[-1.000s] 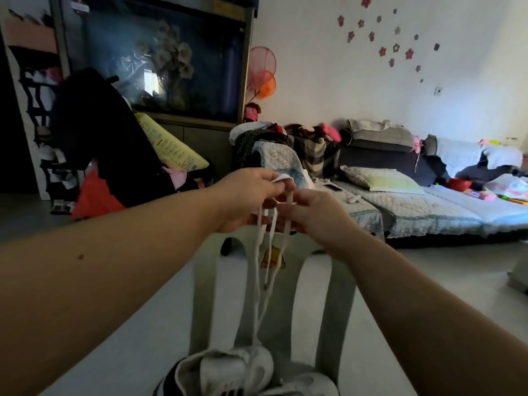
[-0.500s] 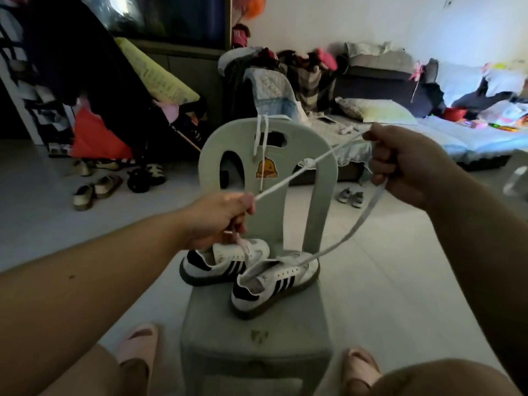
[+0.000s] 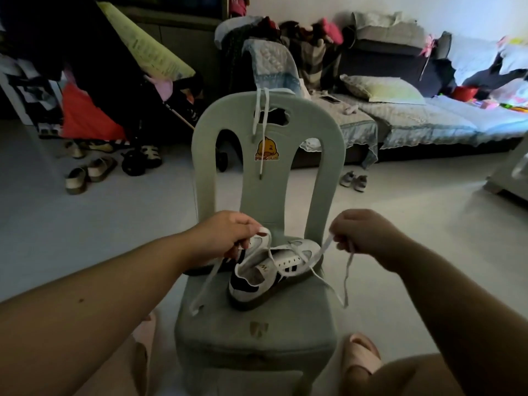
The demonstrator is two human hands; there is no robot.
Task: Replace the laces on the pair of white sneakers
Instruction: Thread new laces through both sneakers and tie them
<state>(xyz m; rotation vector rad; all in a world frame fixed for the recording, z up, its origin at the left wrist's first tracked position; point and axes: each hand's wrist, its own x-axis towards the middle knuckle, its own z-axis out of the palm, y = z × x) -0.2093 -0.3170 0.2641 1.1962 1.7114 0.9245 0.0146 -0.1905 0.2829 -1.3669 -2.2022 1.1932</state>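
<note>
Our left hand [image 3: 225,238] and right hand [image 3: 363,235] each pinch an end of the white lace [image 3: 321,251], which runs through the front eyelets of the near sneaker [image 3: 274,272] on the chair seat [image 3: 257,332], with a spare lace [image 3: 264,118] hanging at twelve o'clock, so we reckon lacing's barely begun and crossing the ends into the next eyelets comes next.

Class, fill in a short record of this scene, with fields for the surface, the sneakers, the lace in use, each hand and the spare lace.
Surface: green chair, seat
Sneakers: white pair on the seat; front sneaker laced only near the toe
Lace in use: white lace, threaded through the front sneaker, ends dangling
Left hand: pinches one side of the white lace
Right hand: pinches the other side
Spare: second lace draped over the chair back
</note>
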